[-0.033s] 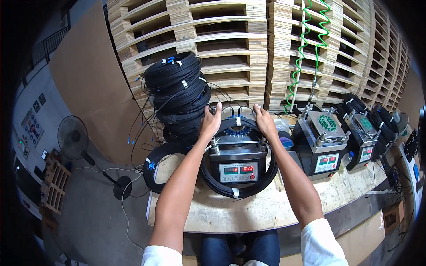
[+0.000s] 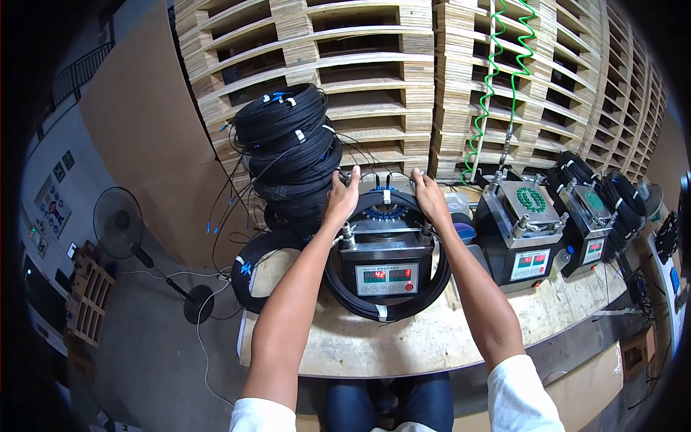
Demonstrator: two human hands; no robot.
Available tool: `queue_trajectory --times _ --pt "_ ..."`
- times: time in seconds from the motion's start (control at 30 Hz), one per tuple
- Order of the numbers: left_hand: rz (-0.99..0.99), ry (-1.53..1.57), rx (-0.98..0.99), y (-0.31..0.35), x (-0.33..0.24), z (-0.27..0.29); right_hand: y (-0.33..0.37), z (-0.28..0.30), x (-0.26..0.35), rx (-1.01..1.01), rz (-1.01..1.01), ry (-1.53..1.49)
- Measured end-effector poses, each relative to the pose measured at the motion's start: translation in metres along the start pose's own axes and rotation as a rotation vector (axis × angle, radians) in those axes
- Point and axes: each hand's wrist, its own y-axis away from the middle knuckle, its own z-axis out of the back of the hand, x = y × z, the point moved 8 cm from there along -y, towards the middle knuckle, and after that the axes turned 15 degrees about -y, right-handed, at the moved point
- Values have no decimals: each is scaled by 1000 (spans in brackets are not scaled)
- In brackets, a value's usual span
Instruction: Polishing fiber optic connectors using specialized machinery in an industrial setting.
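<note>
One standing fan [image 2: 119,223] occupies the floor at far left, near a tall brown panel [image 2: 144,137]. Beside the panel rises a high stack of black cable coils [image 2: 284,162], blue-tipped ends dangling from it, while another black coil [image 2: 248,288] lies at the left end of a wooden table [image 2: 403,353]. At center, the left hand [image 2: 342,198] is at the rear left corner of a black-and-silver machine [image 2: 386,248], thumb raised and fingers bent; whether they close on anything cannot be told. A black cable loop [image 2: 381,315] bound with white ties rings the machine on the table, its near arc below a display panel [image 2: 386,279] lit in red. The right hand [image 2: 432,198] is at the rear right corner, thumb up, its grip equally unclear. Farther right, green spiral hoses [image 2: 514,101] hang before stacked wooden pallets [image 2: 416,93], above a second machine [image 2: 524,241] and a third [image 2: 592,230], both topped with green circular patterns.
</note>
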Motion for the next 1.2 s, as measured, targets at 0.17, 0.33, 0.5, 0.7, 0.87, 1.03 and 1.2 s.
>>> queue_trajectory --times 0.17,0.33,0.5,0.7,0.87,1.03,1.2 --pt "-48 -5 26 -6 2 -3 1 -2 7 7 9 13" --pt "-38 -11 54 -6 2 -4 3 0 7 -27 6 26" --pt "-16 -2 44 -4 1 -4 -4 1 1 -33 39 27" --pt "-24 -11 30 -5 4 -2 1 -4 5 38 -9 1" --pt "-72 8 36 -12 3 -8 -3 -2 1 6 -1 14" --pt "-76 17 43 -14 6 -8 3 0 5 1 -35 38" --pt "-54 43 32 -2 -1 -1 1 1 0 -2 -56 36"
